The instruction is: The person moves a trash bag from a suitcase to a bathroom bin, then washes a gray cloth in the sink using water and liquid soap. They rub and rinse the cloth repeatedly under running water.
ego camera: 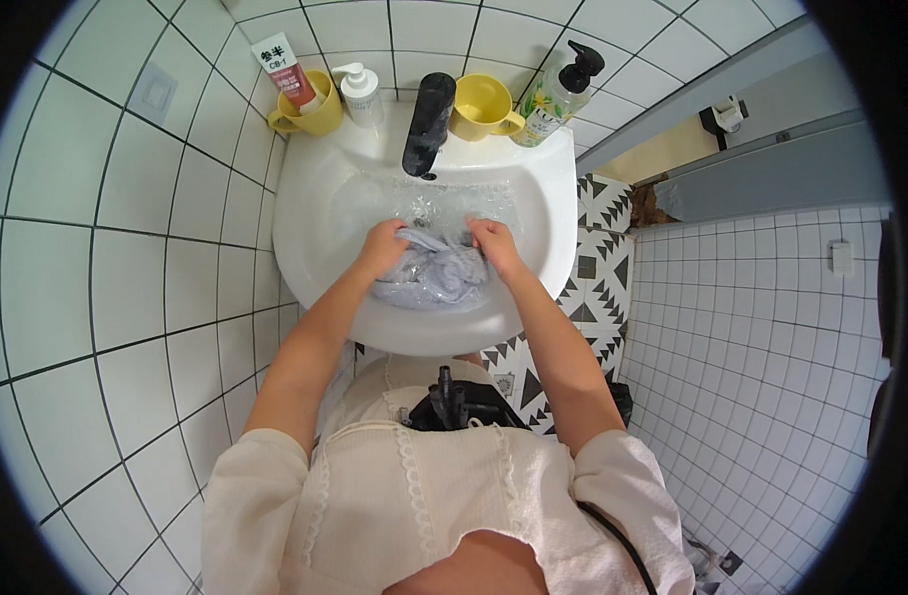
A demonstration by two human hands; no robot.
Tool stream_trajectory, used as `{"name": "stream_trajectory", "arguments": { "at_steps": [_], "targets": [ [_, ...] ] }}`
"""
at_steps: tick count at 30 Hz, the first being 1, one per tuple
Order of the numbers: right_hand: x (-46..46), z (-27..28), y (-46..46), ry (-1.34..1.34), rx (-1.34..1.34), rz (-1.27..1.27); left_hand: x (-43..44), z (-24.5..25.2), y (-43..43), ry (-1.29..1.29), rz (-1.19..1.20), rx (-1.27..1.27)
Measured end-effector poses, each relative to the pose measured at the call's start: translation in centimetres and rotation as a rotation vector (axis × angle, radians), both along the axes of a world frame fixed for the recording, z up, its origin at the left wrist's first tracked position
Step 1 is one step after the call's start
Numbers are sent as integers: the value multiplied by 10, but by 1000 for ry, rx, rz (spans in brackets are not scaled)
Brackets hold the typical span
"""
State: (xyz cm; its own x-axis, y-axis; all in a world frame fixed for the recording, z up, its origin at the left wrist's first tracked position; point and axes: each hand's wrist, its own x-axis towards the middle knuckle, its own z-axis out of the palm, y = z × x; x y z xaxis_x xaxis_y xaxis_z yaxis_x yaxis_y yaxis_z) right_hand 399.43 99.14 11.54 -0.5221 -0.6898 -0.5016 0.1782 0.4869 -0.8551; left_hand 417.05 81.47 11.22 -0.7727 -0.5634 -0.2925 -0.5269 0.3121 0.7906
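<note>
A pale blue-grey cloth point(450, 279) lies bunched and wet in the water of a white washbasin point(431, 331). My left hand point(383, 248) grips the cloth's upper left edge between thumb and fingers. At the upper right of the cloth is my right hand point(495, 244), its fingers curled together; whether fabric is between them is hidden by the splashing water. Above both hands, a black faucet point(430, 123) reaches over the basin, and the water below it is disturbed.
On the basin's back ledge stand a yellow mug point(323, 115) holding a toothpaste tube point(290, 74), a white pump bottle point(362, 97), another yellow mug point(483, 111) and a clear pump bottle with black top point(554, 100). Tiled wall point(130, 260) rises close at left.
</note>
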Motion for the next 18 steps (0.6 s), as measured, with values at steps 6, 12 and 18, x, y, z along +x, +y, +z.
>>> {"name": "stream_trajectory", "arguments": {
  "at_steps": [6,12,18],
  "targets": [
    [34,6,4,904,77,401,17,-38,-10,45,16,135],
    [48,18,0,638,149,429,26,-35,16,109,-152,138],
    [41,20,5,217,138,84,23,-21,22,-15,-113,321]
  ]
}}
